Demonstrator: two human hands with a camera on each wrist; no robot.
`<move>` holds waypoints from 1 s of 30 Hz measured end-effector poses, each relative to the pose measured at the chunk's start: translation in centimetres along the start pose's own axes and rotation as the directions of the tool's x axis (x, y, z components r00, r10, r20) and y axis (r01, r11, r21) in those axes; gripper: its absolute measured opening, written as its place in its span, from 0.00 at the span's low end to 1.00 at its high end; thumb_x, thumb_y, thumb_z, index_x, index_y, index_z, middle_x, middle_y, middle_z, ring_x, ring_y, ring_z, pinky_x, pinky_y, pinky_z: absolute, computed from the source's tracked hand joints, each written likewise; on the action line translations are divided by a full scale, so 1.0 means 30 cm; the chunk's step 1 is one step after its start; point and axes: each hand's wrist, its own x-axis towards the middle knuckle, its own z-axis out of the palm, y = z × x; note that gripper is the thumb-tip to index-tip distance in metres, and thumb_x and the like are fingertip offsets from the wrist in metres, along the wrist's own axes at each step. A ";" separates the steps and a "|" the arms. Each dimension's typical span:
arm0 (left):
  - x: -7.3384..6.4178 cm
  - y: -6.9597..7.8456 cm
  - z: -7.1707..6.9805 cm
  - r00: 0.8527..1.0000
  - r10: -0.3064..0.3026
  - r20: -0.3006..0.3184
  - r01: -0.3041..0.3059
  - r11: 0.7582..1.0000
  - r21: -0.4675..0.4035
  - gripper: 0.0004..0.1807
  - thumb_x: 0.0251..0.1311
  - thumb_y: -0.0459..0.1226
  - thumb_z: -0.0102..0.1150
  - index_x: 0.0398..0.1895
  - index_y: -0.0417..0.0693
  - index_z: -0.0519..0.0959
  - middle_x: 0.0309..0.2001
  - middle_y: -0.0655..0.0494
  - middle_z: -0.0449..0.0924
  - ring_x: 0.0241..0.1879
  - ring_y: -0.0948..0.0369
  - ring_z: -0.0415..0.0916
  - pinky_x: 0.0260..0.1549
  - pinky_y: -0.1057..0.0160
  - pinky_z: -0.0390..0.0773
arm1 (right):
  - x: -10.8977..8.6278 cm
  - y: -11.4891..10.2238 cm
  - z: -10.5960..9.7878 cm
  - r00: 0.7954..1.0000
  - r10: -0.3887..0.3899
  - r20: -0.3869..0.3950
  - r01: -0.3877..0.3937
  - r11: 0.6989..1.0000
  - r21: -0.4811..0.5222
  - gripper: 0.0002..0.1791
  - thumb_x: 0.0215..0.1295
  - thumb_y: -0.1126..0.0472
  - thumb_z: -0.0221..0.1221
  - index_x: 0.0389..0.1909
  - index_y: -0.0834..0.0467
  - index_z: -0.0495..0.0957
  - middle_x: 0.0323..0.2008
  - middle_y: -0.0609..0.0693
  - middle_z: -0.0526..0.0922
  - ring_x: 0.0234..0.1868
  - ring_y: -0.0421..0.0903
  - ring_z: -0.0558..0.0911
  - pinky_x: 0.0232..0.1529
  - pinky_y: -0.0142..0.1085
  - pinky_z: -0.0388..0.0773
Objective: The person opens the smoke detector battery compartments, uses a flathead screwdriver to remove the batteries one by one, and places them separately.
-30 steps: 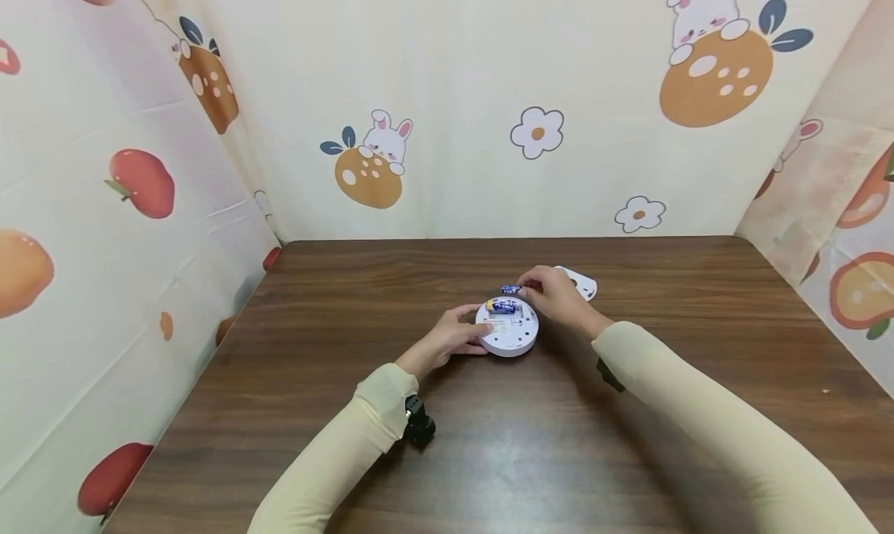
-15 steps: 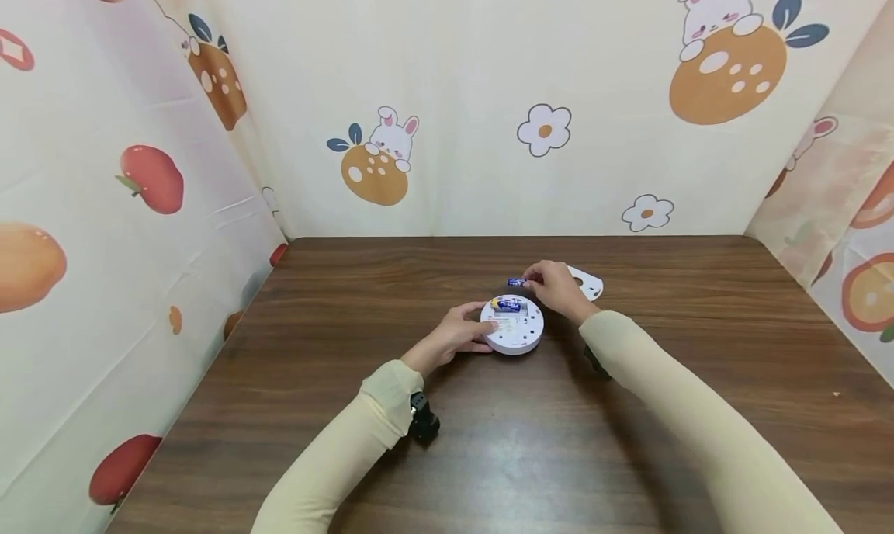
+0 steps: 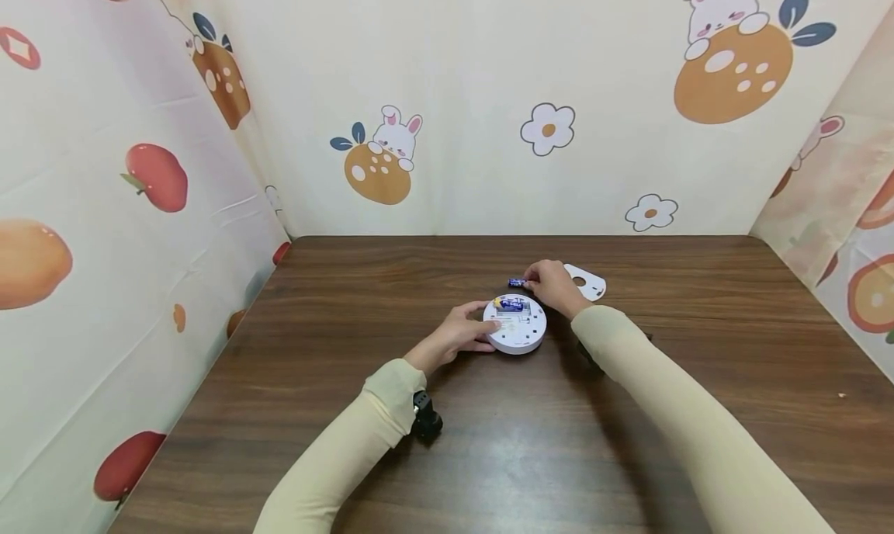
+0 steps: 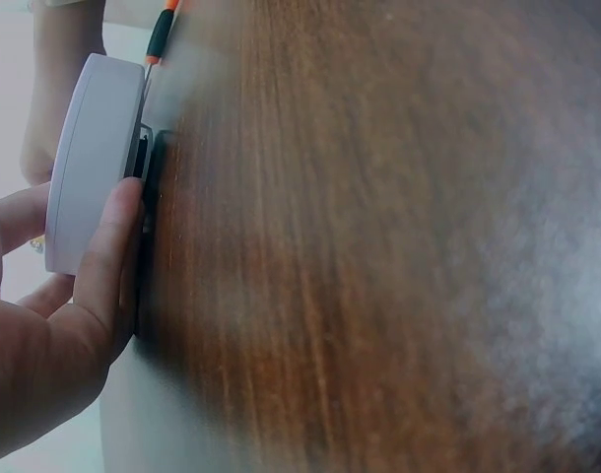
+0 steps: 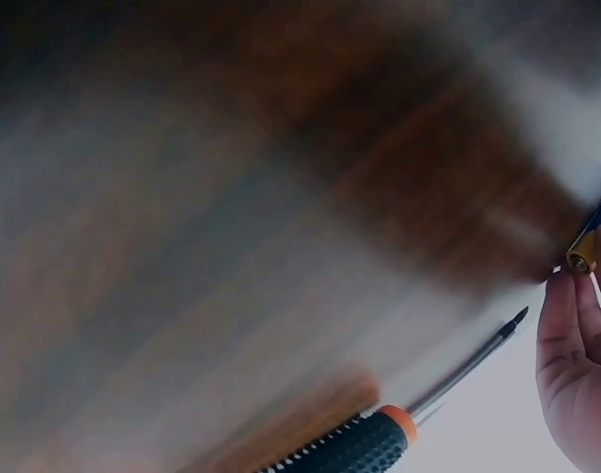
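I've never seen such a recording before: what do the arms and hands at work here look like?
They are a person's: the left hand and right hand wear no gloves. The long sleeves are plain pale yellow, with wide cuffs. A small black device sits at the left wrist; something dark under the right wrist is mostly hidden.

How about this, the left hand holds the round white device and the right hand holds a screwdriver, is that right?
Not quite: the right hand holds a blue battery, as the head view shows. The left hand does hold the round white device.
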 end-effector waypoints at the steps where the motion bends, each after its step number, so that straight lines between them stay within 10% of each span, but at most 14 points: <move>1: -0.001 0.001 0.001 1.000 -0.002 0.001 0.002 1.000 -0.002 0.30 0.62 0.28 0.59 0.68 0.44 0.65 0.31 0.46 0.77 0.27 0.58 0.78 0.33 0.58 0.84 | 0.000 0.000 -0.002 1.000 0.005 0.004 -0.005 1.000 -0.001 0.05 0.61 0.71 0.60 0.34 0.69 0.82 0.32 0.59 0.83 0.36 0.54 0.80 0.41 0.48 0.77; 15: 0.001 0.000 0.006 1.000 0.002 -0.009 -0.001 1.000 0.005 0.30 0.62 0.29 0.58 0.68 0.44 0.65 0.32 0.46 0.76 0.27 0.58 0.77 0.34 0.57 0.83 | -0.021 -0.023 -0.023 1.000 -0.013 0.007 0.014 0.997 -0.077 0.11 0.61 0.69 0.60 0.43 0.70 0.80 0.40 0.63 0.79 0.45 0.57 0.79 0.48 0.48 0.76; 30: -0.006 0.001 0.006 1.000 0.004 -0.005 -0.003 1.000 0.028 0.29 0.63 0.31 0.59 0.68 0.45 0.65 0.38 0.43 0.76 0.30 0.57 0.79 0.35 0.59 0.83 | -0.147 -0.137 -0.101 0.996 -0.093 0.005 0.092 0.992 0.083 0.10 0.61 0.70 0.60 0.42 0.69 0.81 0.37 0.58 0.81 0.39 0.51 0.79 0.41 0.44 0.79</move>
